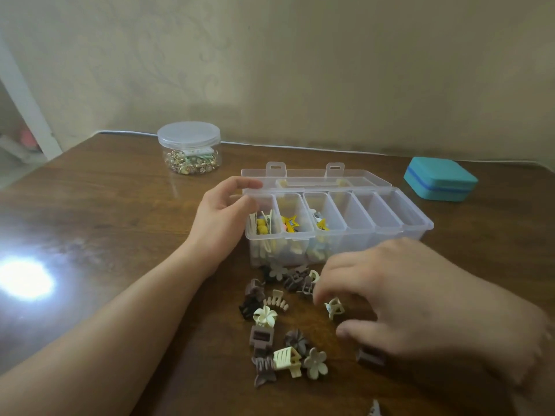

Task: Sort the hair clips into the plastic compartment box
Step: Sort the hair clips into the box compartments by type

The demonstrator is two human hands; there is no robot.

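The left hand (220,217) is gripping the open compartment box (339,232), 3 compartments holding clips, while the right hand (420,295) is hovering, fingers loose, over scattered hair clips (276,334).

Nothing here can be read. The clear compartment box (339,226) carries no label or brand, and neither does the teal case (440,183) at the far right. The round jar (189,148) at the far left has something pale inside that might be a printed slip, but it is too blurred to make out.
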